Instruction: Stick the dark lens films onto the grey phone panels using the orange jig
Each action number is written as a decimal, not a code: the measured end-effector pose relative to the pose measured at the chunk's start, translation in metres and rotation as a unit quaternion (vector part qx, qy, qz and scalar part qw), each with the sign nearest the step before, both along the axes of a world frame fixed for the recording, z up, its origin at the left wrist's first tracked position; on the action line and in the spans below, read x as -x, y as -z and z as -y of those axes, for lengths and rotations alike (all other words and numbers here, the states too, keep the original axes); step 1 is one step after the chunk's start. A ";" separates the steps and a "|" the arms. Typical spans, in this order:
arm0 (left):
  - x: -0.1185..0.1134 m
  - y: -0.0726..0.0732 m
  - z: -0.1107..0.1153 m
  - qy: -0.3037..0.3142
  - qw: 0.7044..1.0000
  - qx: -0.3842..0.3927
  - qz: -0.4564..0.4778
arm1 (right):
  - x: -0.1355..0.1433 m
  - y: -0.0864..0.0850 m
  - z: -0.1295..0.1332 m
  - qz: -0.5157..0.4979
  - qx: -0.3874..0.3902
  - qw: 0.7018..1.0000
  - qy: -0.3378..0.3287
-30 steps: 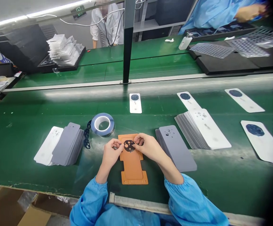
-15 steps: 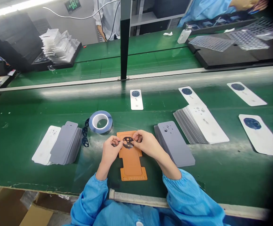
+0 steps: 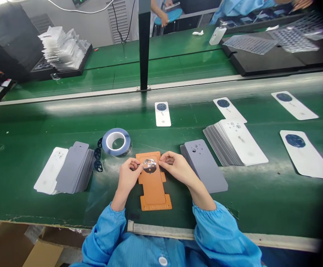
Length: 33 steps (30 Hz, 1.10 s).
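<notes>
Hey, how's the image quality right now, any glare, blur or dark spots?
Head view: pale glare streaks the far side of the green work surface; the round perforated piece shines at the left hand; the right edge falls into blurry black; small print on the orange fixture is too soft to read.

On the desk [image 3: 247, 207], a plate [image 3: 153, 187] is flanked at its far end by the left hand [image 3: 129, 172] and right hand [image 3: 178, 167], between which a disc [image 3: 151, 170] is held above it. To the left, a tape roll [image 3: 109, 142] is set beside a row of small discs [image 3: 97, 153], with a left stack [image 3: 73, 167] placed farther left. To the right, a near stack [image 3: 207, 165] is placed before a far stack [image 3: 244, 142]. A single panel [image 3: 163, 118] is laid behind the plate.
</notes>
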<state>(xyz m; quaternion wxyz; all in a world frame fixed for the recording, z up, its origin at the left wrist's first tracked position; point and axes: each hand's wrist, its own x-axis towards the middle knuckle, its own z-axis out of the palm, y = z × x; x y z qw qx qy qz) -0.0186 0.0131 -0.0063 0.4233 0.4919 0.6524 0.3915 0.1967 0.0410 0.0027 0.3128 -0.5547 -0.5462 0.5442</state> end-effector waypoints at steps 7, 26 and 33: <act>0.000 -0.001 0.000 0.001 1.000 -0.003 -0.002 | 0.010 0.004 -0.003 0.104 -0.061 0.993 0.018; -0.007 0.002 0.001 -0.028 0.999 -0.010 -0.043 | -0.092 -0.050 -0.015 0.381 -0.233 0.893 -0.045; -0.014 0.001 0.004 -0.048 0.995 -0.028 -0.083 | -0.141 -0.038 -0.059 0.455 -0.167 0.859 -0.161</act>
